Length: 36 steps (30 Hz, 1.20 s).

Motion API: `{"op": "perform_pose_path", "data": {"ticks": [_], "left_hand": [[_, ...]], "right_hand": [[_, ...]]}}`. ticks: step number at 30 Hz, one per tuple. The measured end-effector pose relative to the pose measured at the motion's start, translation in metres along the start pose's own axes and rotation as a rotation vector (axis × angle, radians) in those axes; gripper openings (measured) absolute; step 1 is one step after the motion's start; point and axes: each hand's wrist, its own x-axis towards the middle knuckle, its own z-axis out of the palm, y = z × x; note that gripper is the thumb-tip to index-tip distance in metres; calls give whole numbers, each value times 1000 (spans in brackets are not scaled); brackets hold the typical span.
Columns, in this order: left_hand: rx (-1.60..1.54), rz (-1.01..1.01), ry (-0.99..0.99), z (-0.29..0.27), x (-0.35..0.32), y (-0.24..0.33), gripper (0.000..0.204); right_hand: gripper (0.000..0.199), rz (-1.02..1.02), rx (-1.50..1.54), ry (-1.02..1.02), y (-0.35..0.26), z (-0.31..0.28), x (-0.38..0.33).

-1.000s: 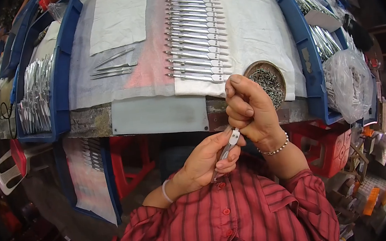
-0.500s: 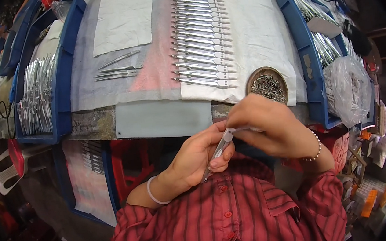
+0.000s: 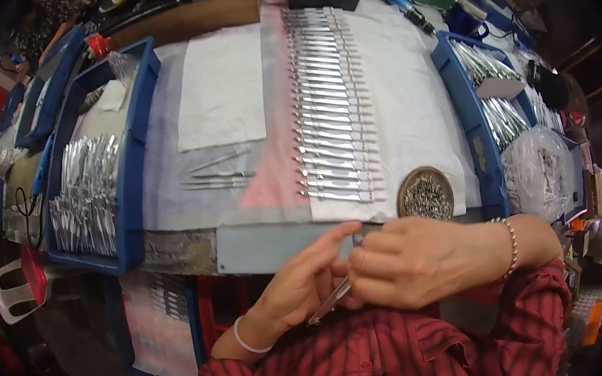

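My left hand point(image 3: 293, 288) is curled around a slim silver metal tool point(image 3: 330, 301), its index finger stretched out above. The fingers of my right hand point(image 3: 411, 261) close over the tool's upper end, so that end is hidden. Both hands meet in front of my shirt, near the table edge. Beyond them lies a long column of similar silver tools point(image 3: 333, 140), set side by side on white cloth. A round brown bowl point(image 3: 449, 188) of small metal pins point(image 3: 425, 197) stands just past my right hand.
Blue bins hold silver parts at the left point(image 3: 135, 161) and right point(image 3: 474, 126). A clear plastic bag point(image 3: 541, 170) bulges from the right bin. Several loose metal pieces point(image 3: 219, 176) lie left of the column. A grey plate point(image 3: 256, 248) sits at the table's front edge.
The view has tilted up, so the table appears lower and a black box shows at the back. My right hand has turned and closed over the tool's upper end.
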Motion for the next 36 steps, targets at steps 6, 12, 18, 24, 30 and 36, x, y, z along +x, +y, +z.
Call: {"op": "perform_pose_path", "data": {"ticks": [6,12,18,24,30,36], "left_hand": [[62,424,222,-17,-21,20,52],[220,238,123,-26,-29,5,45],[331,192,-22,-23,-34,5,46],[252,232,-71,-19,-28,5,46],[264,190,-66,-19,-21,6,46],[315,193,-76,-11,-14,8,43]], "right_hand": [[11,369,6,345,117,-28,6],[9,594,-92,493,260,-8,-5],[12,695,-162,434,327,22,3],[11,662,-116,423,331,26,11],[12,743,-106,417,328,26,6],[13,782,-120,523,330,33,6]]}}
